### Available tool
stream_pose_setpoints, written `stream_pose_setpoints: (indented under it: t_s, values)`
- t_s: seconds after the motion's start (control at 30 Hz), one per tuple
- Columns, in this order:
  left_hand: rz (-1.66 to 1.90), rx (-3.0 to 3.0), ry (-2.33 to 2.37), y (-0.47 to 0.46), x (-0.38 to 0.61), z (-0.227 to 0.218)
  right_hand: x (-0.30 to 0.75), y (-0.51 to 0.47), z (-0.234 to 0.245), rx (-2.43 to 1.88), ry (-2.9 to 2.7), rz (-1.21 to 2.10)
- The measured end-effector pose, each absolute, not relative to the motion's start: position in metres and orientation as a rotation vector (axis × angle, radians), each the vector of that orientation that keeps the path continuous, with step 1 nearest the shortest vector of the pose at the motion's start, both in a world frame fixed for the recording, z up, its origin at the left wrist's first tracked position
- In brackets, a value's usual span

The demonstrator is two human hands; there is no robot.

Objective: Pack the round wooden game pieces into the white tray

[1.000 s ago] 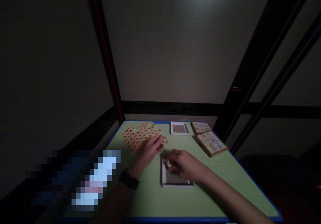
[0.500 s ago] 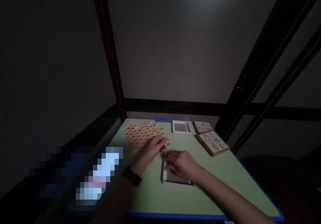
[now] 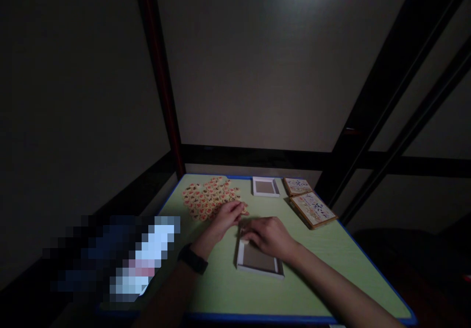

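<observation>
A shallow white tray (image 3: 259, 264) with a brown floor lies on the green table (image 3: 324, 274) in front of me. My right hand (image 3: 268, 237) rests over its far left corner, fingers curled down; whether it holds anything is hidden. My left hand (image 3: 227, 216), with a dark watch on the wrist, lies at the near edge of a spread of small round tiles (image 3: 207, 196) with red and black marks, its fingers bent onto them.
A second small white tray (image 3: 265, 186) sits at the table's far edge. Two framed boards (image 3: 312, 208) with printed patterns lie at the far right. Dark beams and a pale wall stand behind. The table has a blue rim.
The round tile seen at my right fingertips a second ago is no longer visible. My right hand has shifted slightly toward the tray's far corner. The left hand stays at the tiles.
</observation>
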State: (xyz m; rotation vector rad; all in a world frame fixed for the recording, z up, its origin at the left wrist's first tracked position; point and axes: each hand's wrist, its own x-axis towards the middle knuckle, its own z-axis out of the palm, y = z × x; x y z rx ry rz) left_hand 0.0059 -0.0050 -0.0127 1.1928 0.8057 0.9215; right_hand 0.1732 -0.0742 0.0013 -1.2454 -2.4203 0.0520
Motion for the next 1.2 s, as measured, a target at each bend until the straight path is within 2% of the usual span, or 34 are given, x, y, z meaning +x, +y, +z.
stream_pose_setpoints:
  t_s: [0.17, 0.37, 0.67, 0.87, 1.2]
  values:
    - [0.845, 1.216, 0.678, -0.009, 0.004, -0.005, 0.182, -0.067, 0.002, -1.276, -2.066, -0.005]
    - [0.724, 1.281, 0.647, -0.012, 0.002, -0.003, 0.183, -0.065, -0.005, -1.099, -2.022, 0.005]
    - [0.966, 1.388, 0.926, -0.001, 0.006, -0.01, 0.181, -0.079, 0.017, -1.159, -2.523, -0.002]
    - [0.881, 1.636, 1.015, -0.002, 0.01, -0.022, 0.172, -0.083, 0.014, -1.206, -2.67, -0.062]
    - [0.825, 1.614, 1.06, -0.001, 0.01, -0.027, 0.173, -0.078, 0.004, -1.2, -2.64, -0.021]
